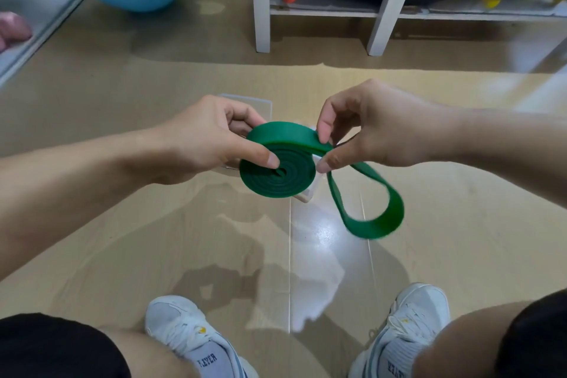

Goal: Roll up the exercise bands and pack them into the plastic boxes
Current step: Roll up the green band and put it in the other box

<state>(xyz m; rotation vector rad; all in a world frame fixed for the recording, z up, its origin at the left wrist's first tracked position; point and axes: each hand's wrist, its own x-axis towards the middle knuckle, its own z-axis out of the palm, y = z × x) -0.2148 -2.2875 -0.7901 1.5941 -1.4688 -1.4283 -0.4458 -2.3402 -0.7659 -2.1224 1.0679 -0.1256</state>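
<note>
I'm mid-roll: at frame centre my left hand pinches the coiled green band, while my right hand pinches the loose tail. Next, wind in the remaining loop, then lower it into the plastic box beneath.

Half-coiled green band, loose loop seemingly blurred
</note>
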